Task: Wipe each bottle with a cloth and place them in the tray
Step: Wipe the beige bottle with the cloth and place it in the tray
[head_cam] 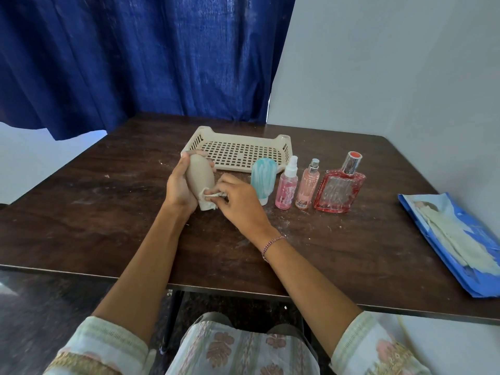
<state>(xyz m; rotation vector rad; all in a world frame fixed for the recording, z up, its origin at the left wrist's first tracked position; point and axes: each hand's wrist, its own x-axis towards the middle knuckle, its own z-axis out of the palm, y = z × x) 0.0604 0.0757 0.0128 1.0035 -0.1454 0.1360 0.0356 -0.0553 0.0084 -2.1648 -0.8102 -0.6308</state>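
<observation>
My left hand [177, 185] grips a beige bottle [198, 178] standing upside down on the table, fingers wrapped round its upper end. My right hand [238, 197] pinches a small white cloth [213, 195] against the bottle's lower part. A cream perforated tray [238, 151] with nothing in it lies just behind the hands. To the right stand a teal-and-white tube [263, 177], a pink spray bottle [286, 186], a slim peach perfume bottle [307, 186] and a wide red perfume bottle [340, 189].
The dark wooden table [108, 212] carries dusty streaks. A blue plastic packet [454, 239] with clothing pictured on it lies at the right edge. A blue curtain [135, 63] hangs behind the table, beside a white wall.
</observation>
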